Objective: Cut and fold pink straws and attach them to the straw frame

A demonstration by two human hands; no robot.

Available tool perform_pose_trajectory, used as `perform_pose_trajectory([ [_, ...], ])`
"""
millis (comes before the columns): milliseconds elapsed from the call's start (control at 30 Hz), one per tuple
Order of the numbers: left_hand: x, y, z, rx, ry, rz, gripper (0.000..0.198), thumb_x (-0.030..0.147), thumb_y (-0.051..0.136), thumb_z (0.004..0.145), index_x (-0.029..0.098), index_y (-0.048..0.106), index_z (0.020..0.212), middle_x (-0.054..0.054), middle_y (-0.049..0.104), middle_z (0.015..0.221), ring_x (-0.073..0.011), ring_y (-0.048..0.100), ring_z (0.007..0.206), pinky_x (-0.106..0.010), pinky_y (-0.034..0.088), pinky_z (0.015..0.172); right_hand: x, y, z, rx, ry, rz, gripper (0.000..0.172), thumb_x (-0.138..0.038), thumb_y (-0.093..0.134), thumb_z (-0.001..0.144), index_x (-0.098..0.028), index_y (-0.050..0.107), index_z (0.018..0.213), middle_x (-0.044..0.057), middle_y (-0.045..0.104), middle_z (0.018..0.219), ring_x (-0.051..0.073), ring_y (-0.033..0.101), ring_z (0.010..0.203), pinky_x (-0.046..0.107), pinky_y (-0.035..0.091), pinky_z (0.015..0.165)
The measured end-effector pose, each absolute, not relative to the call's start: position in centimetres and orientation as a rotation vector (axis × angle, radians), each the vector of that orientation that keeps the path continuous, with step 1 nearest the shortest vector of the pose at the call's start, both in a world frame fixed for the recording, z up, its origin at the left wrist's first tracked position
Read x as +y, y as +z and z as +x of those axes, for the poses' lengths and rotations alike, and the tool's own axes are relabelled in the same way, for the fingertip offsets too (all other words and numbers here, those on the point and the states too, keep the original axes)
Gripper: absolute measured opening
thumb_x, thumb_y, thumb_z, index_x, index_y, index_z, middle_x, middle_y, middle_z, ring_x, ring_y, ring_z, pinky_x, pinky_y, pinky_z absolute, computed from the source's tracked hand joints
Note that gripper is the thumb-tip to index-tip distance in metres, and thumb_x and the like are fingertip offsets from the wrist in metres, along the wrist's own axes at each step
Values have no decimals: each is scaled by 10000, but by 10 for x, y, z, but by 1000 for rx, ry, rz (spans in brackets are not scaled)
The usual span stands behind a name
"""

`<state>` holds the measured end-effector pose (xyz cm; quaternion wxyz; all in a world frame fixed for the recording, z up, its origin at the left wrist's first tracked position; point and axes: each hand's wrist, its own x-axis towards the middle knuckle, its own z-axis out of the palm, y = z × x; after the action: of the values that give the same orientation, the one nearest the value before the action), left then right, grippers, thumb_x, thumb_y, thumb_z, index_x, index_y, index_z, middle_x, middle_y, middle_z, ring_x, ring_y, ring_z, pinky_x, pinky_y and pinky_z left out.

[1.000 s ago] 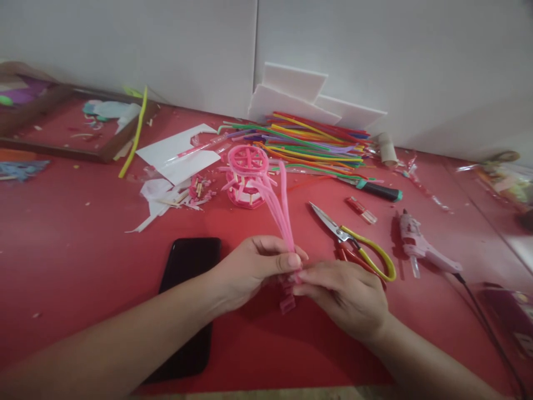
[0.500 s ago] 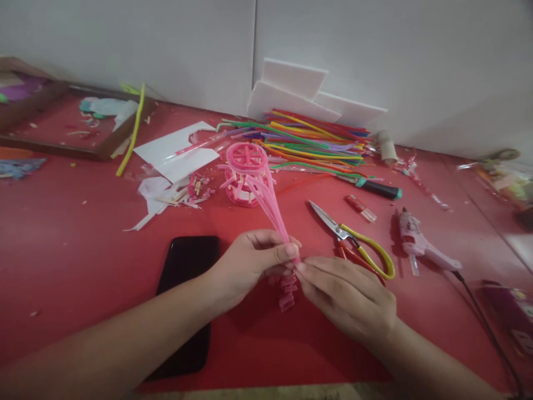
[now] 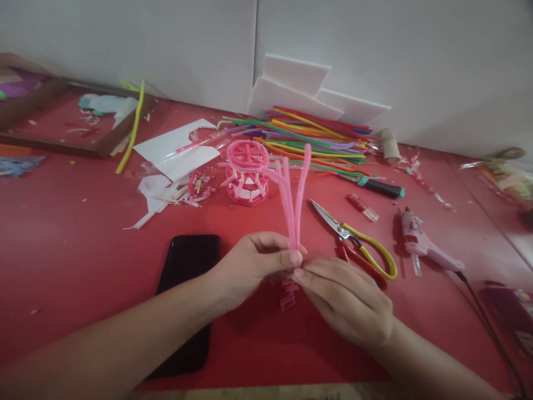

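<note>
Several pink pipe cleaners [image 3: 295, 214] stand up in a bundle from between the thumb and fingers of my left hand [image 3: 260, 261]. Their upper ends fan apart. My right hand [image 3: 350, 297] is closed, its fingertips pinching the bundle's lower part right beside my left thumb. Below both hands lies a zigzag-folded pink piece [image 3: 287, 300]; whether it joins the bundle is hidden. Behind the hands sits a pink round frame [image 3: 247, 172] with a ring on top and light-coloured sticks in its sides.
A black phone [image 3: 187, 294] lies under my left forearm. To the right are scissors [image 3: 366, 250], a glue gun [image 3: 425, 244] with a cord, and a black-handled cutter [image 3: 383, 189]. Colourful pipe cleaners [image 3: 320, 136], white paper [image 3: 175, 153] and a brown frame [image 3: 50, 145] lie farther back.
The pipe cleaners' upper ends have swung upright and to the right, spreading apart; before, they leaned left toward the pink frame. Both hands stay nearly in place, still gripping.
</note>
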<state>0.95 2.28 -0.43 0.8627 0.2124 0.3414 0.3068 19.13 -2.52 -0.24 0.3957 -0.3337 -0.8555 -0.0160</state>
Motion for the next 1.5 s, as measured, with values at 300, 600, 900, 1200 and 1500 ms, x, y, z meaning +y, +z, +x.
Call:
perform_pose_trajectory([
  [300,23,-9,8,629,608,552,202,274,899,638,153,745,686,2,729,644,-81,661,596,-193,543,639,-21,4,184,-2061,173,-853,148,-41,610,904,-152,702,935,43,736,849,128,713,797,230,619,766],
  [600,27,0,3,717,757,533,261,299,924,579,147,723,646,24,691,595,-76,645,588,-175,544,622,3,8,220,-2102,223,-1166,53,-186,636,920,-201,681,944,33,730,835,150,691,762,276,566,722],
  [900,31,-4,0,789,819,530,275,311,893,636,149,672,664,33,680,624,-86,654,635,-197,573,661,6,-1,216,-2510,405,-962,189,-160,518,974,-200,701,999,58,690,950,173,595,893,337,514,812],
  [1200,31,-7,0,784,814,490,240,279,889,646,150,690,685,33,691,646,-83,652,643,-208,575,678,3,0,207,-2490,453,-1040,182,-129,500,963,-177,659,887,60,665,893,183,595,844,334,514,775],
  [1500,27,-7,6,805,781,560,227,262,894,639,139,707,675,1,745,700,-111,699,670,-240,585,728,-13,-2,179,-1407,1189,-1285,189,-344,601,921,-182,601,825,-25,590,605,94,548,502,199,477,466],
])
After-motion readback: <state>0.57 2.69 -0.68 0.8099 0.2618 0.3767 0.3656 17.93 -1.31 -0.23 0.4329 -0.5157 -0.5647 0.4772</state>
